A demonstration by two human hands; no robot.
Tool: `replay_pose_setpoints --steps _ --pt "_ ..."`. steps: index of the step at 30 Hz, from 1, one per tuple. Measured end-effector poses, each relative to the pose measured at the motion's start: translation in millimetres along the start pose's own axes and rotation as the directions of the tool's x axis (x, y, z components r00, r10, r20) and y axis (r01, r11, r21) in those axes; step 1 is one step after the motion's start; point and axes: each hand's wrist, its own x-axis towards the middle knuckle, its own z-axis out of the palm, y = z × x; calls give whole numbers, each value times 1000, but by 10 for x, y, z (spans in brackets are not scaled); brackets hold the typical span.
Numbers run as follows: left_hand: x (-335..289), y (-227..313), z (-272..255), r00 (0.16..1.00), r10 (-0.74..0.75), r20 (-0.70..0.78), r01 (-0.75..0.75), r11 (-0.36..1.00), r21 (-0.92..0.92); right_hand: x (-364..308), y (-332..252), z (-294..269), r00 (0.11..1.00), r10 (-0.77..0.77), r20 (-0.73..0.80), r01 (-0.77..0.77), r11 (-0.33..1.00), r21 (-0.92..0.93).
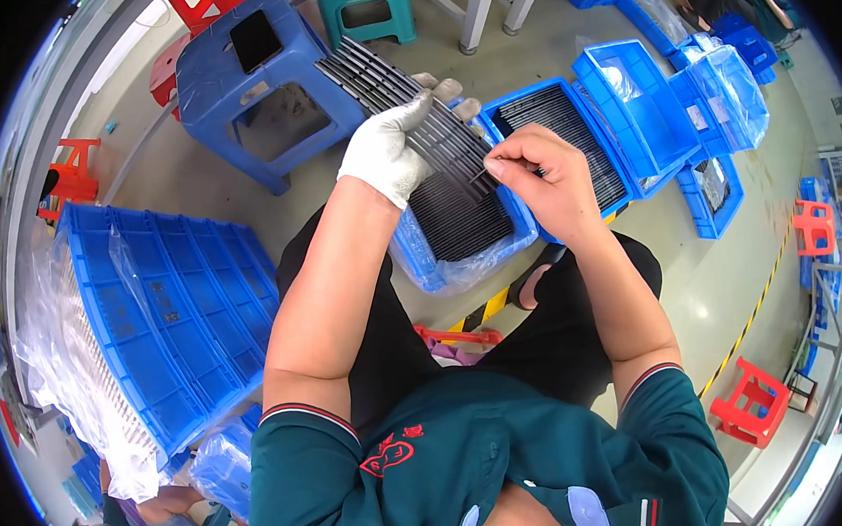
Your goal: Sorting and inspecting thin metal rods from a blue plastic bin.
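The right hand [543, 180], bare, had its thumb and forefinger pinched on what looked like a thin dark strip at the edge of a stack of black slotted strips [409, 105], though the piece was too small to make out clearly. The left hand [396, 145], in a white glove, was closed around that stack, holding it tilted over a blue bin [458, 237] full of similar black strips. Beyond them stood a blue plastic stool [246, 81] with a dark phone [255, 40] lying on it.
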Motion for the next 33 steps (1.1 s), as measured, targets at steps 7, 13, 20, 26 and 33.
replay_pose_setpoints --steps 7,13,20,26,33 --pt "14 -15 11 999 35 -17 -36 996 -80 20 37 17 984 -154 88 161 984 -71" --pt "21 -24 8 994 38 -106 -40 999 -15 16 -2 22 987 -160 10 159 972 -173" --pt "25 -22 66 944 92 -316 -58 992 116 -10 11 74 961 -264 -80 253 959 -126" --pt "81 -22 -18 944 69 -322 -53 997 60 -31 60 164 964 -265 -14 261 955 -141" --pt "111 -43 -113 947 63 -315 -69 998 -7 -55 -19 212 811 -572 121 557 691 -461"
